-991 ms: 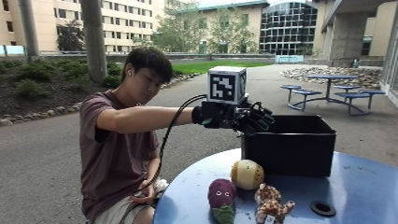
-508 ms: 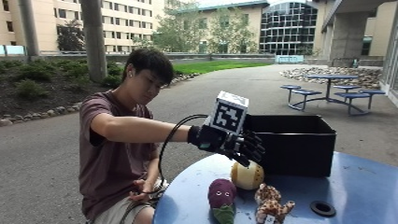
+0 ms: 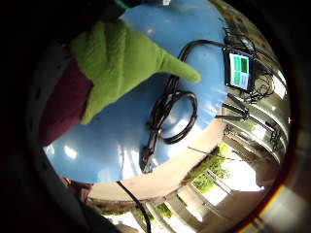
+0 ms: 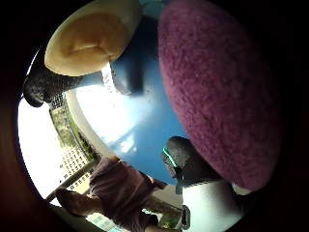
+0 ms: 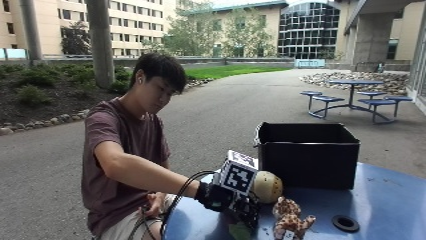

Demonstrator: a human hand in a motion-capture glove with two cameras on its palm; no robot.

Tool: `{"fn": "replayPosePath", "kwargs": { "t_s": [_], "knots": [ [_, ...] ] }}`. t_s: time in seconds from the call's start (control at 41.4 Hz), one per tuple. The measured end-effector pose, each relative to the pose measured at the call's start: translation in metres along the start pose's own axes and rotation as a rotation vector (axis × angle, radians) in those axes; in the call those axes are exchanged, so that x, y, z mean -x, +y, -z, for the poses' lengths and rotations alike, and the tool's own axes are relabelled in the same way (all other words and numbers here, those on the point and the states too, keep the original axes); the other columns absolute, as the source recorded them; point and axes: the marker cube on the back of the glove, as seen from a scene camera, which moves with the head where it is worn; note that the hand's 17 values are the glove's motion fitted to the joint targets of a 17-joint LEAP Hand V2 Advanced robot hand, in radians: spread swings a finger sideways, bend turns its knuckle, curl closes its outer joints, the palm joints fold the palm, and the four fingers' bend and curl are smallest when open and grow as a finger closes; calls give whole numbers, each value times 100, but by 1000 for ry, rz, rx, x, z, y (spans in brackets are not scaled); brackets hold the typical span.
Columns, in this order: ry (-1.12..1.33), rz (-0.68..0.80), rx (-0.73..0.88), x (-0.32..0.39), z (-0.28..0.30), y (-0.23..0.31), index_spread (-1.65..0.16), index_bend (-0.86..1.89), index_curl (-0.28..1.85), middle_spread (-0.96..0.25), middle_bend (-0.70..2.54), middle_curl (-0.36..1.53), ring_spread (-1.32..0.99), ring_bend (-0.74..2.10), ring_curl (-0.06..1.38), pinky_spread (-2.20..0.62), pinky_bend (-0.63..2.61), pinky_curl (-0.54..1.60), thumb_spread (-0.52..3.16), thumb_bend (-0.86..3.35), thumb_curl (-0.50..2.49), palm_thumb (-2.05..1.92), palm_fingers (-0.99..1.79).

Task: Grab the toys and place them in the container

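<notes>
My gloved right hand (image 5: 231,196) is down at the near edge of the blue table (image 5: 393,200), right over the purple eggplant toy. In the outside view only the toy's green tip (image 5: 239,231) shows under the hand. The purple plush body (image 4: 222,96) fills much of the thumb side palm view, with one gloved finger (image 4: 188,164) beside it and another (image 4: 41,87) spread away near the beige ball. Its green leaf (image 3: 116,63) fills the little finger side view. The round beige ball toy (image 5: 267,186) lies just beyond the hand, and the giraffe toy (image 5: 290,218) sits beside it. The black container (image 5: 309,155) stands open behind them.
A black cable coil (image 3: 170,111) and a small screen device (image 3: 239,69) lie on the table's far part. A round hole (image 5: 345,223) sits in the table near the giraffe. The person's bare hand stays down below the table edge.
The hand has dropped from chest height beside the container down onto the eggplant toy at the table's near edge. The toys and the container have not moved.
</notes>
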Motion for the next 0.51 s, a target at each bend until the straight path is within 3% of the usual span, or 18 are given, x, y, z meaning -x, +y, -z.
{"fn": "replayPosePath", "kwargs": {
  "t_s": [0.169,0.266,0.314,0.387,0.508],
  "knots": [
    [-41,-25,-114,3,-4,-10,-24,12,11,-20,89,45,-28,103,40,-22,40,22,144,41,46,77,116],
    [-107,-62,-218,7,1,-18,-22,27,17,-16,99,51,-26,114,48,-31,45,27,139,48,54,91,138],
    [-103,-77,-267,11,11,-20,-20,47,24,-14,100,52,-24,115,49,-34,53,31,138,52,59,98,154],
    [-81,-81,-310,18,43,-16,-17,64,30,-15,106,55,-25,120,52,-37,58,34,132,54,65,102,151],
    [-106,-60,-346,30,117,0,-24,78,37,-16,113,60,-30,122,55,-37,65,39,100,27,67,71,116]
  ]
}}
